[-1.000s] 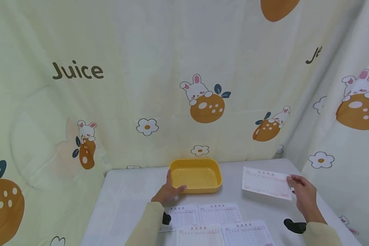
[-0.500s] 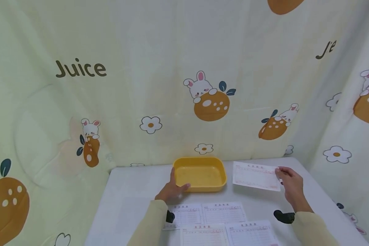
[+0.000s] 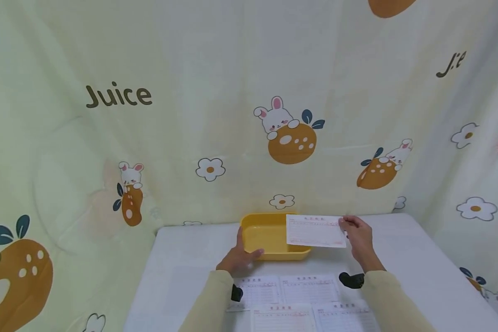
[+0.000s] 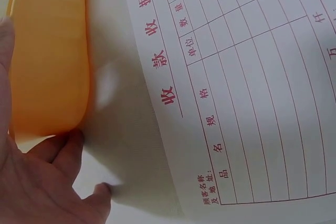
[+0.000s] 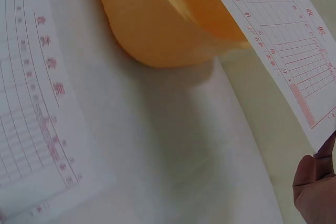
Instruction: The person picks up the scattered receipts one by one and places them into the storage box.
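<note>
White rectangular paper receipt with red print (image 3: 315, 231) hovers above the right side of the yellow rounded plastic tray (image 3: 263, 236), pinched in the right grip (image 3: 358, 237). The left grip (image 3: 238, 256) grasps the tray's left end; lowering the receipt level should avoid buckling.

Cannot fully see the tray (image 3: 264, 236) behind the paper (image 3: 315, 232), lower centre of the head view; cannot read the paper's tiny print (image 3: 315, 223).

Wrist views close (tray (image 3: 278, 256) in all)
</note>
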Motion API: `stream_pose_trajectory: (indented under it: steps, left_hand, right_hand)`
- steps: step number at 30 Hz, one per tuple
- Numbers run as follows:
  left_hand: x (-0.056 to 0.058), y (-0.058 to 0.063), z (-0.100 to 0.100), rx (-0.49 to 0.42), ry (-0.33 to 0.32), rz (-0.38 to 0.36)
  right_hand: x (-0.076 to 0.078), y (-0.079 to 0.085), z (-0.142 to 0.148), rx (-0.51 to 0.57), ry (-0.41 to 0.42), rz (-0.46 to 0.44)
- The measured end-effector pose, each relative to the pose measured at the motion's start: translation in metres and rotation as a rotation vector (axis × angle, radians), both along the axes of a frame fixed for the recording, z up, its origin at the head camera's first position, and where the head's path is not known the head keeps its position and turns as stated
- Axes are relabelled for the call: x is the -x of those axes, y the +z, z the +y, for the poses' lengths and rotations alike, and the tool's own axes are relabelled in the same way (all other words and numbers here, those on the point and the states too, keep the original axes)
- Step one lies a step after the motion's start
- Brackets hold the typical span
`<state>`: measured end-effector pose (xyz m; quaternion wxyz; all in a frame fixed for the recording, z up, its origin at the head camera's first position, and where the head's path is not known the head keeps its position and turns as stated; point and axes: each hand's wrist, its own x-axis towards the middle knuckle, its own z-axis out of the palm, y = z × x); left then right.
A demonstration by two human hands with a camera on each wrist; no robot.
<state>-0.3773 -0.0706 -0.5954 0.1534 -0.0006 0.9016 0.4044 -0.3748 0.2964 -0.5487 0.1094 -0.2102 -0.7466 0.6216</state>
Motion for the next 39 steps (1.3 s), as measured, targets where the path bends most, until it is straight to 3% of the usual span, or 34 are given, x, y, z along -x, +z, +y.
stream_pose_trajectory:
  steps: [7,15,29,39]
  left_hand:
    - [0.008,-0.013,-0.001,0.005,-0.013,0.020]
    - [0.005,-0.008,-0.003,-0.050,-0.045,0.039]
    - [0.002,-0.008,-0.004,-0.019,-0.020,0.034]
    - [0.005,-0.007,-0.003,-0.029,-0.021,0.040]
  right_hand:
    - [0.015,-0.002,-0.049,0.047,0.073,0.019]
    - [0.026,-0.002,-0.094,0.089,0.116,0.029]
    - [0.026,-0.009,-0.108,0.055,0.142,0.008]
    - [0.029,-0.013,-0.110,0.009,0.181,0.045]
